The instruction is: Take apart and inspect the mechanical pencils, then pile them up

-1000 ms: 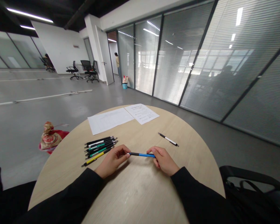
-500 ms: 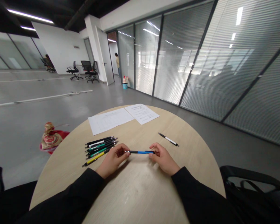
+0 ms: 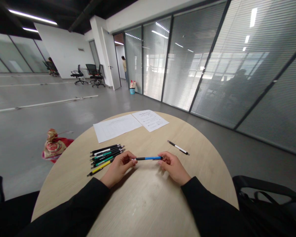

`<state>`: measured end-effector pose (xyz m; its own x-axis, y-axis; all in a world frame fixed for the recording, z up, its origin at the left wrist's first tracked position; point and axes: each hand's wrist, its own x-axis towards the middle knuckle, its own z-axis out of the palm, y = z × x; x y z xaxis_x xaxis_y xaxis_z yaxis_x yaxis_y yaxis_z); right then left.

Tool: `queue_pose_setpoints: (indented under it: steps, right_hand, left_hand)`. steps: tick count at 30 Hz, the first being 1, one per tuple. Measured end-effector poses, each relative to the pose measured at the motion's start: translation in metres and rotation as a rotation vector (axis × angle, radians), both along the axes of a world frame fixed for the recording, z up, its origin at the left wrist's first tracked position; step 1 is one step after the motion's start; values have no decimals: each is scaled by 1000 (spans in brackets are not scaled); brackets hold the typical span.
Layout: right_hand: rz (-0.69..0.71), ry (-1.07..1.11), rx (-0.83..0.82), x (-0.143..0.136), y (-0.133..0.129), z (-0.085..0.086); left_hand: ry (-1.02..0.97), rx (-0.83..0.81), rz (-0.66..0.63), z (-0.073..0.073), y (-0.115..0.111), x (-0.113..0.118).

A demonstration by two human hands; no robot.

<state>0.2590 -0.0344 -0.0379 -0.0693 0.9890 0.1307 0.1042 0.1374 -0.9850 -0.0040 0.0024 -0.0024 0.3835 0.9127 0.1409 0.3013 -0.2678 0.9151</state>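
Observation:
A blue and black pen (image 3: 149, 158) is held level between my two hands, a little above the table. My left hand (image 3: 120, 167) pinches its black tip end. The fingers of my right hand (image 3: 174, 167) are closed round its other end, partly hiding it. Just left of my left hand lies a row of several pens (image 3: 106, 154) with black, white and green barrels. A yellow pen (image 3: 100, 168) is nearest to me in that row. Beyond my right hand, a white and black pen (image 3: 178, 147) lies alone on the tabletop.
The round wooden table (image 3: 148, 204) carries two printed sheets, a wide one (image 3: 117, 126) and a smaller one (image 3: 150, 120), at its far side. A black chair (image 3: 268, 187) stands close on the right. A wrapped patterned bundle (image 3: 54, 146) sits beyond the left edge.
The pen has tilted slightly, its right end rising a little, and has turned a bit between my fingers. Both hands stay in nearly the same place.

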Motion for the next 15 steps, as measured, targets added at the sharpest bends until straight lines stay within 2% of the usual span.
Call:
queue_pose_setpoints:
  steps: [3, 9, 15]
  right_hand:
    - [-26, 1, -2, 1, 0, 0]
    - [-11, -130, 19, 4, 0, 2]
    - [-61, -131, 56, 1, -1, 1]
  left_hand:
    - [-7, -8, 0, 0, 0, 0]
    - [-21, -21, -12, -1, 1, 0]
    - [8, -34, 7, 0, 1, 1]
